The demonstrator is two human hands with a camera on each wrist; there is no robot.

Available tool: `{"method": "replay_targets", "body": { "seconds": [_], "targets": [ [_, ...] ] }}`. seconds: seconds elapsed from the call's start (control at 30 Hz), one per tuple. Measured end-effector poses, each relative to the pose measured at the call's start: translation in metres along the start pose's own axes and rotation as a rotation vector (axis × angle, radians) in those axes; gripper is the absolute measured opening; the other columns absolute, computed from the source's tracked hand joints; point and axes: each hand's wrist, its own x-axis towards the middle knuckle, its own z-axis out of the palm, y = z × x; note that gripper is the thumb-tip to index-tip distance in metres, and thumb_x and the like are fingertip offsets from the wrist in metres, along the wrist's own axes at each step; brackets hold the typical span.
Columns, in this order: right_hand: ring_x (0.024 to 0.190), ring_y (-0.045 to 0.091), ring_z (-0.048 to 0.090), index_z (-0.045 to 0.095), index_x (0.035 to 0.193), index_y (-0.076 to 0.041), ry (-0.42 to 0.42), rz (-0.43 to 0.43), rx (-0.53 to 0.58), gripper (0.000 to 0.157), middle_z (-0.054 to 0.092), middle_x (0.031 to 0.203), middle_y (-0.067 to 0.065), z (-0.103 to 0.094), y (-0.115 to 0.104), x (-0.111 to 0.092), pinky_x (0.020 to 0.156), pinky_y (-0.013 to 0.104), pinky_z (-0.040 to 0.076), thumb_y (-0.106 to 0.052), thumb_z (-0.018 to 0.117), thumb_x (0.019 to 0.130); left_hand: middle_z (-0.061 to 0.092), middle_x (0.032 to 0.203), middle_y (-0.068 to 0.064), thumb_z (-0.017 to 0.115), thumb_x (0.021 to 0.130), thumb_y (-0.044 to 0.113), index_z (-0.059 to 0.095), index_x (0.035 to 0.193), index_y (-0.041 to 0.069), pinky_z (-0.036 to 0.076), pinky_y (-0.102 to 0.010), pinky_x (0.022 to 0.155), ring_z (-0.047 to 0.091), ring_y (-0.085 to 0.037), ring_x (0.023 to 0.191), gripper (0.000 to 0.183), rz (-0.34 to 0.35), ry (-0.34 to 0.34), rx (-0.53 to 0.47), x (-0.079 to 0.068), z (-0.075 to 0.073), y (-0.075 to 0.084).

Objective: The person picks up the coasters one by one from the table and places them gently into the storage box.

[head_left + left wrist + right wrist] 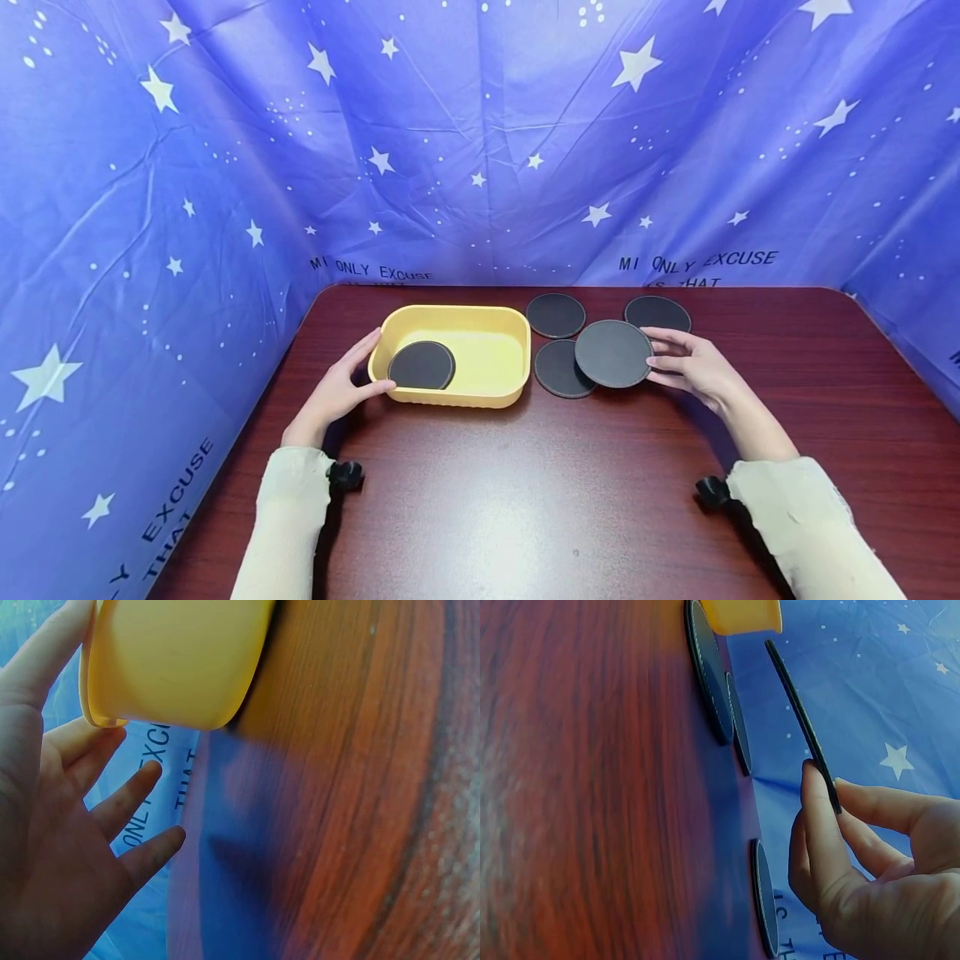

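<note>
My right hand (688, 365) pinches a round black coaster (613, 354) at its right edge, between thumb and fingers. In the right wrist view this coaster is edge-on, tilted and raised off the table. From the left, my left hand (336, 392) holds the end of a yellow rectangular box (491, 400), thumb and index finger at the rim and the other fingers spread. One black coaster (422, 365) lies inside the box at its left. Three more lie right of the box: a back one (556, 315), a front one (561, 371) partly covered by the held coaster, and a right one (657, 312).
The dark red wooden table (465, 475) has its far edge just behind the box and coasters. A blue curtain (480, 125) with white stars hangs behind it and along both sides. Each sleeved wrist carries a small black camera mount (347, 475).
</note>
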Motion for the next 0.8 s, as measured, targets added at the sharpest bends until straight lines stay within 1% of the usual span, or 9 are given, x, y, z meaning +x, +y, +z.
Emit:
{"method": "replay_targets", "body": {
  "seconds": [0.2, 0.47, 0.63, 0.8],
  "targets": [
    [0.086, 0.006, 0.069, 0.063, 0.125, -0.021, -0.016, -0.008, 0.002, 0.044, 0.064, 0.099, -0.004, 0.009, -0.003, 0.005, 0.079, 0.025, 0.061, 0.009, 0.059, 0.093, 0.027, 0.166, -0.002, 0.082, 0.083, 0.026, 0.033, 0.157, 0.017, 0.016, -0.056, 0.125, 0.022, -0.028, 0.154, 0.089, -0.003, -0.001, -0.003, 0.000, 0.000, -0.001],
    [0.085, 0.005, 0.068, 0.056, 0.133, -0.013, -0.024, -0.009, 0.010, 0.046, 0.063, 0.099, -0.004, 0.022, -0.004, 0.013, 0.080, 0.026, 0.061, 0.009, 0.059, 0.093, 0.027, 0.165, -0.008, 0.083, 0.081, 0.018, 0.033, 0.157, 0.014, 0.016, -0.059, 0.124, 0.022, -0.032, 0.154, 0.090, 0.001, 0.006, -0.031, -0.001, 0.000, 0.001],
    [0.088, 0.006, 0.070, 0.050, 0.140, -0.005, -0.041, -0.010, 0.021, 0.050, 0.067, 0.100, -0.004, 0.030, -0.005, 0.017, 0.081, 0.025, 0.061, 0.010, 0.059, 0.093, 0.028, 0.165, -0.005, 0.082, 0.082, 0.021, 0.034, 0.157, 0.015, 0.016, -0.057, 0.124, 0.022, -0.030, 0.154, 0.089, -0.002, 0.006, -0.022, -0.001, 0.000, 0.000],
    [0.088, 0.006, 0.069, 0.051, 0.139, -0.006, -0.046, -0.011, 0.032, 0.049, 0.067, 0.101, -0.005, 0.038, -0.006, 0.021, 0.081, 0.026, 0.061, 0.011, 0.058, 0.093, 0.027, 0.166, -0.003, 0.082, 0.082, 0.026, 0.033, 0.157, 0.017, 0.016, -0.056, 0.125, 0.022, -0.029, 0.154, 0.090, -0.002, 0.004, -0.012, 0.000, 0.000, -0.001]
  ]
}}
